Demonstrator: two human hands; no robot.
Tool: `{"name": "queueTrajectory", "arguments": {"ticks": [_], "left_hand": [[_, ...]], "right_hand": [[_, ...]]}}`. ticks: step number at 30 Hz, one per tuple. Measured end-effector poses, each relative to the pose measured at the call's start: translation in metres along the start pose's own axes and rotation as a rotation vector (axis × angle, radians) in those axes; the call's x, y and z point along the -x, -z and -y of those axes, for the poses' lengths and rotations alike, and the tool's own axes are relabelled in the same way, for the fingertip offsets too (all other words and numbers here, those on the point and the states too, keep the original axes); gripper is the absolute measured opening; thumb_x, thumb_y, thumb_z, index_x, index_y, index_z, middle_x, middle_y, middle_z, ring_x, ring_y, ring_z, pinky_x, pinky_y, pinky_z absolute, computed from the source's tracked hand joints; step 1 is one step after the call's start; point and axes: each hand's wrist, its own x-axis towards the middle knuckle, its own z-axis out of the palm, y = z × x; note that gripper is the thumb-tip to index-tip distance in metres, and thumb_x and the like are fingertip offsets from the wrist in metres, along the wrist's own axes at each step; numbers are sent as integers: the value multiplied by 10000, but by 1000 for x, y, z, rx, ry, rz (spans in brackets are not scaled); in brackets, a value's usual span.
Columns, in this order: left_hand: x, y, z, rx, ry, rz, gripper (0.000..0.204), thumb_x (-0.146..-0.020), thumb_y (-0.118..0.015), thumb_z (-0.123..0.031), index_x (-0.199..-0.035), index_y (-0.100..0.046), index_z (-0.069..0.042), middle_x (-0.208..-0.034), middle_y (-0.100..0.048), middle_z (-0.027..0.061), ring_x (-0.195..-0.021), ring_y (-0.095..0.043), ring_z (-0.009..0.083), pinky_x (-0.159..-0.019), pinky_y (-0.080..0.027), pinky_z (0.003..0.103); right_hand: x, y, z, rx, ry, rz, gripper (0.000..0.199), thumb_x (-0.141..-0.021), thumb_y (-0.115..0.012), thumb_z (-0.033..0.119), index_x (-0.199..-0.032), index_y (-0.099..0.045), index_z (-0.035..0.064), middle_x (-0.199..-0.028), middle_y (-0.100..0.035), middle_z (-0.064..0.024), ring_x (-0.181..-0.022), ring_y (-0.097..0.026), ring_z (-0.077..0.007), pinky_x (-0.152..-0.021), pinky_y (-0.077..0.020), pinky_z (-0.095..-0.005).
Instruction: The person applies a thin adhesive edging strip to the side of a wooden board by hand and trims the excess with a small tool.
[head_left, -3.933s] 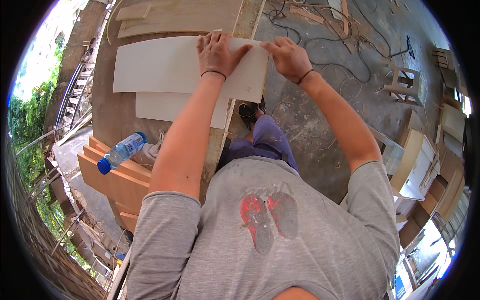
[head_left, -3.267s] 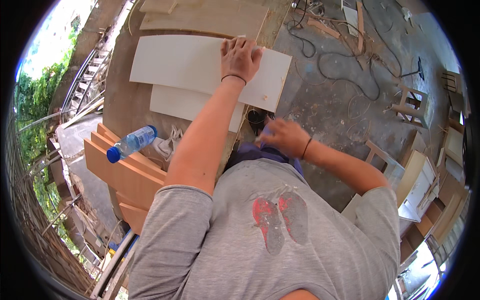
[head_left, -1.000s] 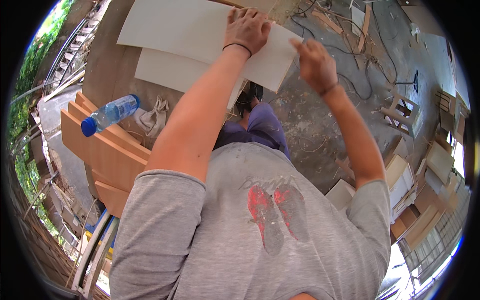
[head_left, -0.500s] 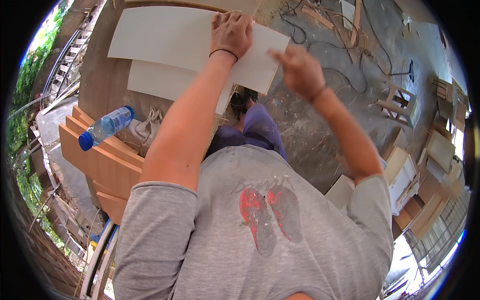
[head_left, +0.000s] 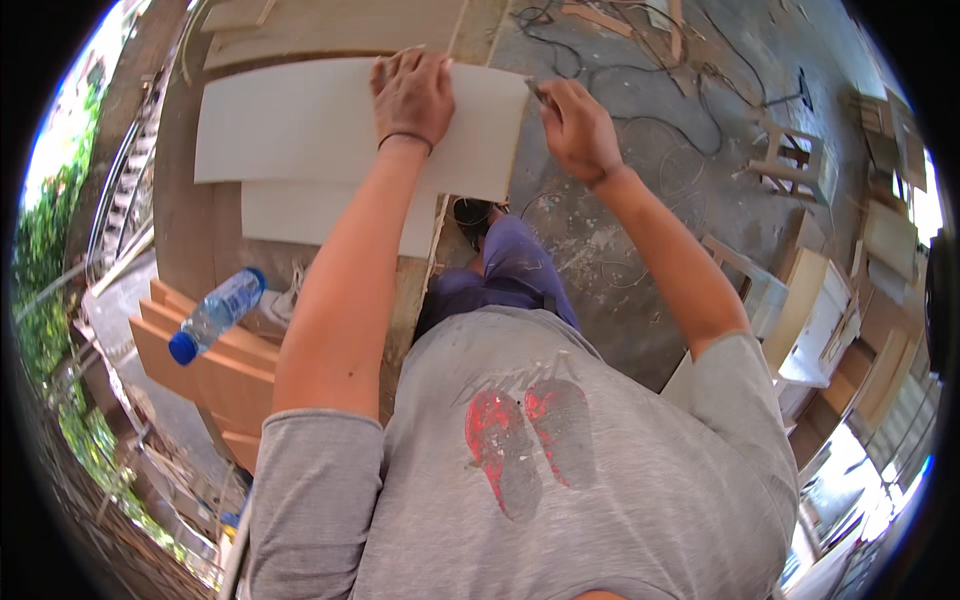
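Pressing flat, the left hand [head_left: 412, 97] pinned the white rectangular laminate sheet [head_left: 300, 125] on the far brown wooden workbench [head_left: 190, 230]. The right hand [head_left: 578, 128] clenched a thin tool, unidentifiable, at the sheet's right edge. Edge work appeared underway; next called for steady downward pressure.

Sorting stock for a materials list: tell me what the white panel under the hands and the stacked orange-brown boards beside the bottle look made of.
White rectangular panel: likely laminate-faced board; smooth, matte, uniform white face, brownish core showing at its right edge. Left hand presses flat on it; right hand works at that edge.
Stacked orange-brown boards: probably plywood or veneered wood; warm, even colour, stepped thin edges. Exact type is unclear.
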Motion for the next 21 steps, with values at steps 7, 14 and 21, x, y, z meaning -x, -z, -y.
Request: {"name": "queueTrajectory", "arguments": {"ticks": [7, 14, 21], "left_hand": [[0, 2, -2, -19, 29, 25, 215, -958, -493, -272, -1057, -641, -153, -1139, -629, 36, -1174, -520, 217, -1094, -267, 429], [-3, 0, -2, -48, 26, 26, 217, -964, -477, -257, -1064, -640, -154, -1148, -628, 28, -1180, -514, 211, -1095, -261, 430], [-1, 0, -1, -36, 14, 40, 235, -966, -465, -272, -1063, -641, -151, -1147, -635, 32, -1174, -519, 211, -1095, -260, 423]], "right_hand": [[19, -9, 23, 79, 154, 47, 171, -772, -587, 74, -937, -584, 117, -889, -588, -114, -869, -607, -341, -709, -508, -437], [73, 13, 102, 44, 218, 563, 224, -762, -606, 137, -978, -627, 193, -940, -580, -60, -908, -618, -270, -640, -535, -438], [-19, -15, -12, 224, 190, 13, 287, -803, -561, 94, -1061, -636, 194, -937, -608, -100, -900, -634, -293, -658, -543, -422]]}}
